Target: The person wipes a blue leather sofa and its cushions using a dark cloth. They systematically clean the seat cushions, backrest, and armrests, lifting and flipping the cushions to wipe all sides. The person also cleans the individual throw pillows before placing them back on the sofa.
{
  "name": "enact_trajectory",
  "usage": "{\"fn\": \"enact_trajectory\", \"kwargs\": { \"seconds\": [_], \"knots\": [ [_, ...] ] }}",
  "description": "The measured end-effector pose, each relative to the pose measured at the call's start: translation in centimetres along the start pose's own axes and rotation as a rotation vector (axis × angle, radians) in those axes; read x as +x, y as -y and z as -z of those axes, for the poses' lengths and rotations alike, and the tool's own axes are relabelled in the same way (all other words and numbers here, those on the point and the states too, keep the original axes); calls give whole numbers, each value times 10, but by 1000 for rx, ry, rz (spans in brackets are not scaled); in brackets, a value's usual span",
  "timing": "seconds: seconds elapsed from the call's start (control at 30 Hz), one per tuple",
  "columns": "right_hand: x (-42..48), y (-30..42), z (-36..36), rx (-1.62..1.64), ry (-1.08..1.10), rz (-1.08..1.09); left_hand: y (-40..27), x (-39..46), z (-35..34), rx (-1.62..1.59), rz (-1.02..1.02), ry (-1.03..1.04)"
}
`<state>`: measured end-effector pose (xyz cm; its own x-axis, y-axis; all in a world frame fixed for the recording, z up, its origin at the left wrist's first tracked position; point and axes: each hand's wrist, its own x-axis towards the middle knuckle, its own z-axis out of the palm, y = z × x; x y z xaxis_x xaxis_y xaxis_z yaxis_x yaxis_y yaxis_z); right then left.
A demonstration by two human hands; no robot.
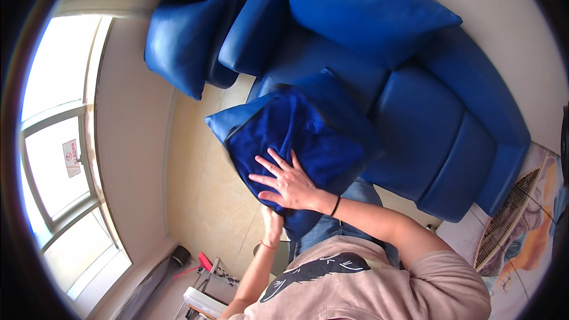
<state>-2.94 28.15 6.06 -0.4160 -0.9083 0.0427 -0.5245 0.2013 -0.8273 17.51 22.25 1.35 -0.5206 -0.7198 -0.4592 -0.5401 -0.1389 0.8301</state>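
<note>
A blue cushion (351,98) with glossy sides lies tilted over my lap and the sofa's front. On its upper face is a panel of darker blue, soft-looking fabric (311,138), slightly wrinkled. My right hand (289,184) rests flat on this fabric near its lower edge, fingers spread, a black band at the wrist. Below it, my left hand (273,222) is at the cushion's lower left edge, a red string on the wrist. Its fingers are hidden under the cushion, so their grip does not show.
A blue sofa (426,129) with a large back cushion (355,4) stands ahead and to the right. Another blue cushion (178,44) leans on a seat at the upper left. Windows (58,155) line the left wall. A red object (205,261) and a white-topped item (204,302) stand lower left.
</note>
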Motion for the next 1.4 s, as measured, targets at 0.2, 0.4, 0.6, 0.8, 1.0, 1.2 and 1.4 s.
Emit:
{"fn": "enact_trajectory", "kwargs": {
  "seconds": [0.2,0.4,0.6,0.8,1.0,1.2,1.4],
  "knots": [
    [27,-140,1,-361,-270,-215,-53,-20,-28,-27,203,20],
    [7,-274,-6,-367,68,-688,-70,19,-13,-138,263,157],
    [34,-118,-56,143,-198,-363,-82,69,-13,764,34,189],
    [88,-68,-26,-35,43,126,-64,45,-12,749,-98,166],
    [152,-182,-63,-212,-59,-68,-56,69,-1,701,107,60],
    [96,-331,-8,-615,-123,-389,-47,78,7,670,93,134],
    [-42,-356,39,-540,-230,-1184,-56,81,3,727,71,114]
  ]
}}
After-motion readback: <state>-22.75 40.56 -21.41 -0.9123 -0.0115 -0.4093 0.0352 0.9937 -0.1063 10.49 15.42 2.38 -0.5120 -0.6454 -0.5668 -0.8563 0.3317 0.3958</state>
